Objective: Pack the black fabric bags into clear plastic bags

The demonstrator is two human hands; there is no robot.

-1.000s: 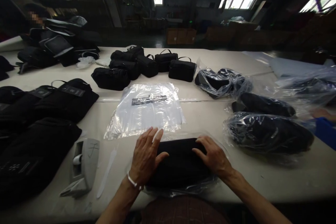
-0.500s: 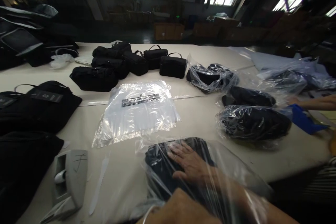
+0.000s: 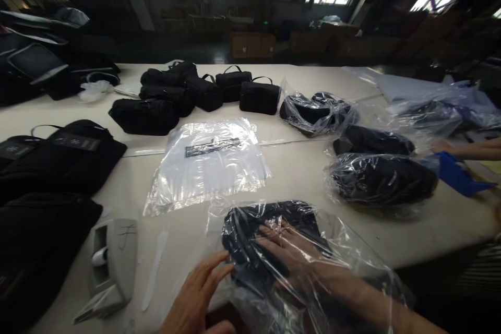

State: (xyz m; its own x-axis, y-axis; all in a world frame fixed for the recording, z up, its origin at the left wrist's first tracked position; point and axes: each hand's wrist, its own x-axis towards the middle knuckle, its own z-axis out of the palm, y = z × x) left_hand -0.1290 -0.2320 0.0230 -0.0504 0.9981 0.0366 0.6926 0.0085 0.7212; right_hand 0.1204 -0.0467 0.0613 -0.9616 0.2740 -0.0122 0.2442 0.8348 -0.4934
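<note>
At the front of the table, a black bag [image 3: 245, 266] lies inside a clear plastic bag [image 3: 352, 242]. My right hand [image 3: 289, 245] reaches into the plastic and rests flat on the black bag, fingers stretched out. To its left, my left hand [image 3: 199, 292] is open, its fingers apart and the fingertips beside the plastic bag's left side; whether they touch the film I cannot tell. Just beyond lies a stack of flat clear plastic bags [image 3: 211, 175] with a dark printed strip.
A grey tape dispenser [image 3: 121, 255] and a thin white strip [image 3: 154, 269] lie at the left, near large black bags [image 3: 86, 167]. Small black bags [image 3: 258, 96] stand farther back. Wrapped black bags [image 3: 383, 180] lie right, near another person's arm [image 3: 475, 150] and a blue object [image 3: 457, 175].
My left hand has moved left and come into clearer view, with its fingers spread. My right hand still lies on the black bag, and more plastic now covers its forearm.
</note>
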